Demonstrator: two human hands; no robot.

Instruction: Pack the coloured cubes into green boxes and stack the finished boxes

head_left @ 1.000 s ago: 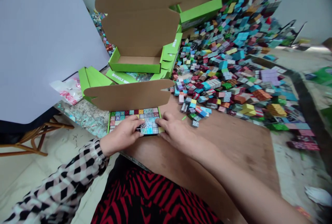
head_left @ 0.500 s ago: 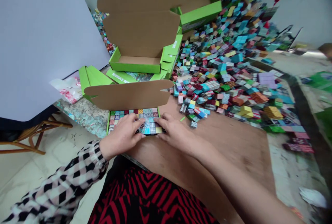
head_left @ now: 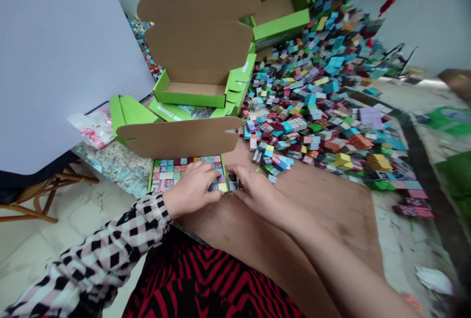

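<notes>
A low green box (head_left: 150, 180) at the board's near edge holds rows of small patterned blocks (head_left: 166, 175). My left hand (head_left: 195, 183) lies over the right part of these rows, fingers stretched out and touching the tops; it covers several blocks. Just outside the box's right wall, my right hand (head_left: 253, 188) has thumb and fingers around a dark block with a black-and-white pattern (head_left: 233, 181). Part of that block is hidden by the fingers. The box's brown cardboard lid (head_left: 180, 137) stands raised behind the rows.
Behind the lid, an open green box (head_left: 195, 93) rests on flattened green cartons (head_left: 243, 80). A large heap of loose patterned blocks (head_left: 312, 112) spreads over the right side of the brown board (head_left: 324, 210). At left lies a white plastic bag with pink flowers (head_left: 93, 129).
My left hand has slid right across the blocks. My right hand has shifted off the rows to outside the box's right wall, where a dark block now shows between its fingers.
</notes>
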